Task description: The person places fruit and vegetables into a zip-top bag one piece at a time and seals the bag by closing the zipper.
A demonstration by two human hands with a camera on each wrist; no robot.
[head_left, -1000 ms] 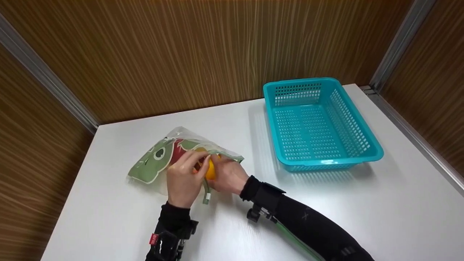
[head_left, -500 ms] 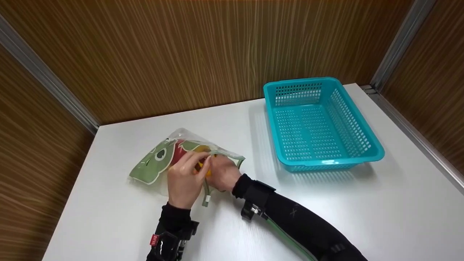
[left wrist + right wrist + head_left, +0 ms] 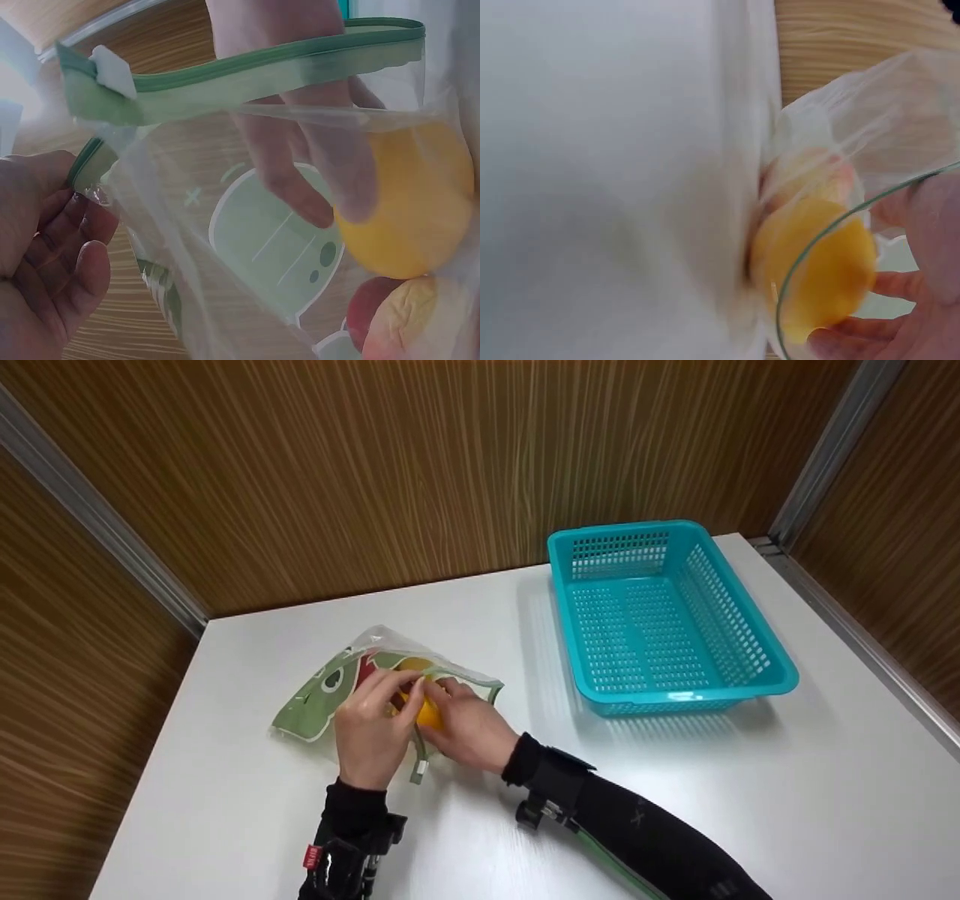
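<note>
A clear zip bag with a green fruit-like print and green zip edge lies on the white table, its mouth towards the right. My left hand pinches the rim of its mouth between thumb and finger, seen beside the white slider in the left wrist view. My right hand reaches through the mouth, its rather straight fingers touching the side of an orange inside. Below the orange lie a wrinkled peach-coloured fruit and a dark red fruit, partly hidden. In the right wrist view, fingertips touch the orange.
A turquoise perforated basket stands at the table's back right, with nothing visible in it. Wood-grain panels rise behind and on both sides of the white table.
My right hand went deeper into the bag, then drew back a little to the right, uncovering the orange. My left hand keeps its pinch and has shifted slightly left with the rim.
</note>
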